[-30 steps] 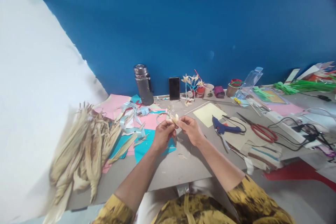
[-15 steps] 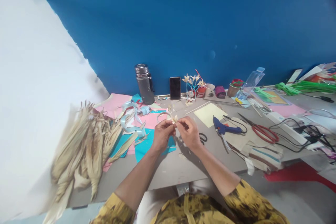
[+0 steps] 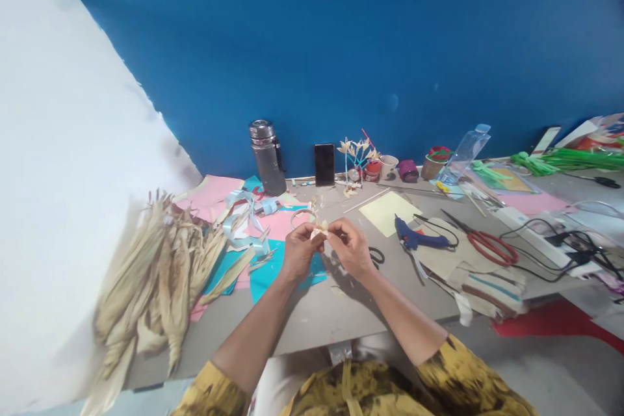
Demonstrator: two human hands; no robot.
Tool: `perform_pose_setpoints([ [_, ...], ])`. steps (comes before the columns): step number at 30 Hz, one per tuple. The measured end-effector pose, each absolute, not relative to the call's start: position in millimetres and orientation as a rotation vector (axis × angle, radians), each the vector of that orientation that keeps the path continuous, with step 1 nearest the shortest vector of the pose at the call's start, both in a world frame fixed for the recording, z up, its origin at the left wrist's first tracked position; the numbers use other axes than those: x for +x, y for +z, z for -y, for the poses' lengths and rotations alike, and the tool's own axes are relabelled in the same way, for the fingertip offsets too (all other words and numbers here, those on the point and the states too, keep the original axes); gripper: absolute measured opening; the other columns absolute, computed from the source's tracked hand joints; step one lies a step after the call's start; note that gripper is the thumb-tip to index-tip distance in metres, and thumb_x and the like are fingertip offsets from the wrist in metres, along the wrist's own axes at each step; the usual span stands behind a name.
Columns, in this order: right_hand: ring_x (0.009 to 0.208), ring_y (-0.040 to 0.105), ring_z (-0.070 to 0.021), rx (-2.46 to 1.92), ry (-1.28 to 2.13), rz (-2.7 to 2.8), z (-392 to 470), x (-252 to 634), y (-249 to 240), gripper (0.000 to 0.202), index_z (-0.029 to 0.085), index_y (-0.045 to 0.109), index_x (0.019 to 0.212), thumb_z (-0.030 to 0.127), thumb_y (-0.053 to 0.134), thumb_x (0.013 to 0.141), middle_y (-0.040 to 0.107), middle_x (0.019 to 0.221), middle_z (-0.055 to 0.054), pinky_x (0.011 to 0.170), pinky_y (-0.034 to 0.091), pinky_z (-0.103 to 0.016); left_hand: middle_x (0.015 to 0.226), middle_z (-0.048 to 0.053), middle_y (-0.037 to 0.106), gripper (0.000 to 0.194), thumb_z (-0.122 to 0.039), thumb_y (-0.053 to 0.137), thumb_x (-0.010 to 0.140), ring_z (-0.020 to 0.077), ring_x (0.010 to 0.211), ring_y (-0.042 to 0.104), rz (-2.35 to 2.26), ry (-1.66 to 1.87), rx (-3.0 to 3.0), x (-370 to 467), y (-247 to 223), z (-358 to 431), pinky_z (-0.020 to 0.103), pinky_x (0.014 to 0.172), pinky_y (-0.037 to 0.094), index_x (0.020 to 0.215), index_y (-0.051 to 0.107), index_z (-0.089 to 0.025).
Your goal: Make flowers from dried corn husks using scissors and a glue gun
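Between my fingertips, above the middle of the table, is a small pale flower of corn husk [image 3: 320,231]. My left hand [image 3: 299,249] pinches its left side. My right hand [image 3: 350,248] closes on its right side with thumb and forefinger. Just behind them lies a roll of tape [image 3: 302,216] on pink paper. Below my left hand is blue paper [image 3: 268,273]. Beside my right wrist rest dark scissor handles [image 3: 377,257], partly hidden. Finished husk flowers on blue stems [image 3: 359,155] stand by the wall.
Dried corn husks [image 3: 166,273] are piled at the left, near light blue ribbon [image 3: 238,221]. A flask [image 3: 267,159] and a phone [image 3: 324,165] stand at the back. To the right are a blue glue gun [image 3: 419,234], red-handled scissors [image 3: 490,247], cables and a power strip [image 3: 541,240].
The husk flower has turned between my fingers and shows more of its pale side. My hands have barely shifted, and the view has tilted slightly.
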State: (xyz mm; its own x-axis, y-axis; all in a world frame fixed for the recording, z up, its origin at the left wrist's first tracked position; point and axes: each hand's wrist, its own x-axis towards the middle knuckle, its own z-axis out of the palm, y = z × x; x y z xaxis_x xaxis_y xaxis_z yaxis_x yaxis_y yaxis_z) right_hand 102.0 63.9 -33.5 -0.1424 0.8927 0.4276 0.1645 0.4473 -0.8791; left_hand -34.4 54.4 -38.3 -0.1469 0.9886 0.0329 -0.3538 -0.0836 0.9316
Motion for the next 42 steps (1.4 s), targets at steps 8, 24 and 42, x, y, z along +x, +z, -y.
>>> perform_pose_setpoints([
  [8, 0.064, 0.051, -0.0126, -0.978, 0.908, 1.596, -67.6, 105.3, -38.0, 0.016, 0.02, 0.061, 0.08, 0.035, 0.065, 0.081, 0.059, 0.078, 0.0, 0.055, 0.04, -0.023, 0.058, -0.003, 0.059, 0.023, -0.032, 0.083, 0.065, 0.0088, 0.05, 0.052, -1.112, 1.533, 1.105, -35.5, -36.0, -51.0, 0.02, 0.05, 0.042, 0.071, 0.068, -0.016],
  [24, 0.053, 0.041, -0.0098, -0.885, 1.396, 1.223, -71.3, 105.2, -49.1, 0.025, 0.018, 0.068, 0.08, 0.041, 0.075, 0.074, 0.058, 0.063, 0.002, 0.049, 0.03, -0.024, 0.059, -0.002, 0.061, 0.02, -0.03, 0.083, 0.063, 0.0082, 0.048, 0.049, -1.13, 1.448, 1.064, -36.2, -33.4, -51.6, 0.021, 0.051, 0.04, 0.069, 0.071, -0.016],
  [42, 0.055, 0.047, -0.0122, -0.91, 1.275, 1.179, -70.8, 102.3, -46.1, 0.025, 0.02, 0.067, 0.076, 0.043, 0.073, 0.074, 0.059, 0.064, 0.001, 0.05, 0.035, -0.025, 0.063, 0.0, 0.065, 0.013, -0.028, 0.078, 0.067, 0.0097, 0.05, 0.05, -1.202, 1.455, 1.113, -32.8, -27.1, -48.0, 0.024, 0.053, 0.042, 0.07, 0.074, -0.016],
])
